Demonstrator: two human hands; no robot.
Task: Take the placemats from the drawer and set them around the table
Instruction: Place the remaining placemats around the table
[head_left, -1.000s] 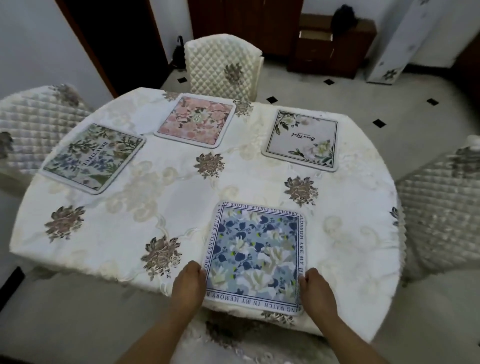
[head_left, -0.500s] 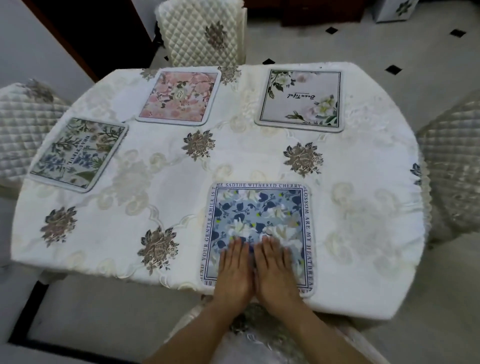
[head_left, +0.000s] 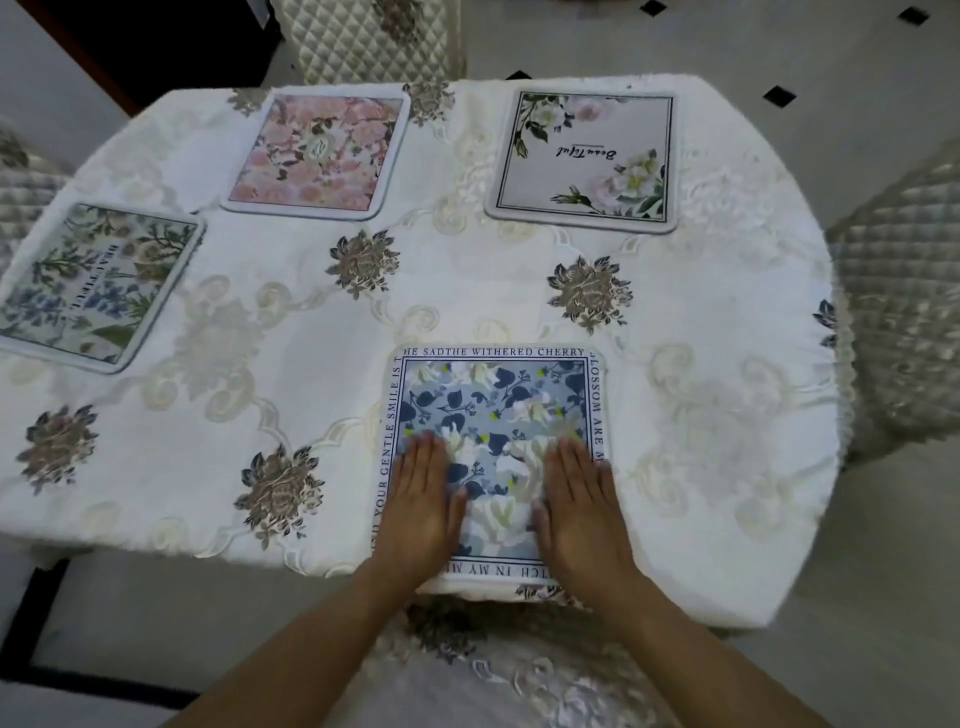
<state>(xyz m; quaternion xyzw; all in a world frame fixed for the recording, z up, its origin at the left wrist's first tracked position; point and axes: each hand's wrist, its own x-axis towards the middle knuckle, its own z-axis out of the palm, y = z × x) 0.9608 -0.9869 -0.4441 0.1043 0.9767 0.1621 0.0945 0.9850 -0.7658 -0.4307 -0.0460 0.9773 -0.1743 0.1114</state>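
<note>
Our left hand (head_left: 423, 501) and right hand (head_left: 577, 506) lie flat, fingers straight, gripping nothing. They press on the blue placemat (head_left: 493, 400) at the near edge of the tablecloth (head_left: 457, 306). The green placemat (head_left: 93, 286) lies at the left, and the pink placemat (head_left: 317, 153) and white placemat (head_left: 587, 161) lie along the far side.
</note>
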